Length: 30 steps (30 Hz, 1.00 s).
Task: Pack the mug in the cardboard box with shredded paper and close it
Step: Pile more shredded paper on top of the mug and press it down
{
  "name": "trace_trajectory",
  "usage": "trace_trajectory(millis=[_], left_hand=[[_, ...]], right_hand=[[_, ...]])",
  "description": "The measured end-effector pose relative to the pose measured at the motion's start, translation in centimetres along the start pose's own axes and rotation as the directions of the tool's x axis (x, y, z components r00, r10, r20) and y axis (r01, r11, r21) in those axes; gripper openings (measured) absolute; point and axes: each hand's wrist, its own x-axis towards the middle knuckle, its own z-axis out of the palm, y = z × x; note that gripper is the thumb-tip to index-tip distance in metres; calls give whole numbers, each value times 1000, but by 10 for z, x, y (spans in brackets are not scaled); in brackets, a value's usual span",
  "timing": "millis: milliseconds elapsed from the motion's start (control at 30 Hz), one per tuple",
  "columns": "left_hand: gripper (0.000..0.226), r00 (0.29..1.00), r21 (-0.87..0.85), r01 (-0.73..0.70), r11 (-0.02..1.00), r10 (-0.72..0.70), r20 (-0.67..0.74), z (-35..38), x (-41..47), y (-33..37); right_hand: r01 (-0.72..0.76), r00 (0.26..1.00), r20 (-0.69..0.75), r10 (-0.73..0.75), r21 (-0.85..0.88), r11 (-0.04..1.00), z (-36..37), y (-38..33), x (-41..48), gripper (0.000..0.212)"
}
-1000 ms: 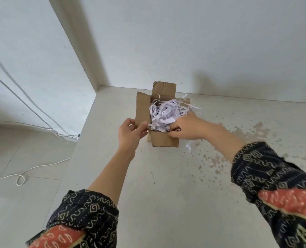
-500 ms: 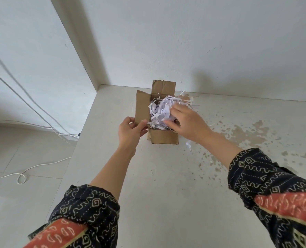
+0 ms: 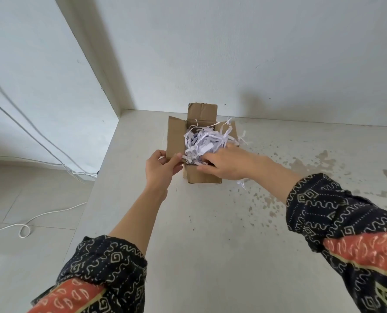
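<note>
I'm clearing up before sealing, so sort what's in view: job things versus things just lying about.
Job: cardboard box, left hand pinching its flap; shredded paper, right hand on it. No mug visible.
Lying about: white cable on the floor; paper scrap on the table.

text: none legible | cardboard box point(image 3: 179, 141): plain, no print | shredded paper point(image 3: 205, 141): marks unreadable

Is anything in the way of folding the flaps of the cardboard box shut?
Yes. The shredded paper heaps above the rim of the cardboard box, with strands hanging over its right edge, and the right hand lies on that heap. The left hand pinches the left flap, which stands open.
</note>
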Motion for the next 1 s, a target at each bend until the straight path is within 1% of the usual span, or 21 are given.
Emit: trace_trajectory(millis=[67, 100, 133, 200, 233, 333, 367, 400, 467, 500, 600, 667, 700, 733, 767, 800, 833, 867, 900, 933, 1000], left_hand=[[16, 1000, -4, 2, 1000, -2, -14, 0, 0, 0], [17, 1000, -1, -1, 1000, 1, -19, 1, 0, -1], [17, 1000, 3, -2, 1000, 2, -21, 1, 0, -1], [17, 1000, 1, -1, 1000, 1, -23, 2, 0, -1], [17, 1000, -2, 0, 1000, 0, -25, 3, 0, -1], [16, 1000, -3, 0, 1000, 0, -28, 3, -1, -1], [17, 1000, -2, 0, 1000, 0, -29, 3, -1, -1], [17, 1000, 0, 0, 1000, 0, -31, 3, -1, -1], [17, 999, 3, 3, 1000, -3, -35, 3, -1, 0], [17, 999, 4, 4, 1000, -4, -37, 4, -1, 0], [17, 999, 14, 0, 1000, 1, -34, 3, -1, 0], [17, 1000, 19, -2, 1000, 2, -31, 3, 0, 0], [16, 1000, 20, -1, 1000, 1, -30, 2, 0, 0], [16, 1000, 19, 1, 1000, 0, -30, 2, 0, 1], [16, 1000, 16, 2, 1000, -1, -30, 2, 0, 1], [17, 1000, 14, 2, 1000, -1, -30, 1, 0, 1], [17, 1000, 14, 3, 1000, -3, -29, 1, 0, 1], [17, 1000, 16, 5, 1000, -5, -28, 0, 0, 1], [17, 1000, 18, 7, 1000, -7, -27, 0, 0, 0], [17, 1000, 19, 9, 1000, -8, -27, -1, 1, 0], [17, 1000, 15, 10, 1000, -9, -28, -2, 1, 0]], right_hand=[[25, 989, -150, 1, 167, 986, -1, 5, -12, 33], [36, 966, -257, 15, 193, 981, -2, 8, -18, 27], [44, 924, -381, 30, 184, 982, -1, 10, -22, 22], [37, 785, -618, 56, 136, 990, 3, 14, -26, 10], [23, 715, -694, 79, 137, 990, 4, 14, -27, 5], [40, 558, -803, 211, 281, 959, 3, 4, -27, 16], [64, 519, -827, 217, 291, 955, 3, -1, -26, 20], [74, 501, -842, 201, 273, 959, 4, -7, -24, 25], [63, 518, -840, 162, 226, 972, 10, -18, -17, 31], [39, 534, -827, 179, 236, 971, 13, -21, -13, 34], [-39, 578, -732, 361, 416, 908, 8, -18, 4, 37], [-24, 643, -619, 451, 573, 819, -6, -6, 21, 27], [-4, 685, -566, 459, 627, 779, -15, -1, 29, 22], [-3, 742, -515, 430, 638, 770, -24, 4, 36, 21], [-21, 818, -452, 356, 595, 803, -33, 8, 44, 22], [-49, 904, -340, 259, 520, 853, -40, 10, 50, 25], [-87, 965, -185, 186, 446, 891, -44, 10, 55, 27], [-127, 986, -45, 158, 402, 907, -46, 10, 57, 26], [-162, 986, 28, 164, 402, 901, -47, 10, 60, 23], [-175, 982, 18, 187, 443, 879, -48, 9, 62, 19], [-166, 949, -146, 279, 520, 838, -54, 8, 62, 15]])
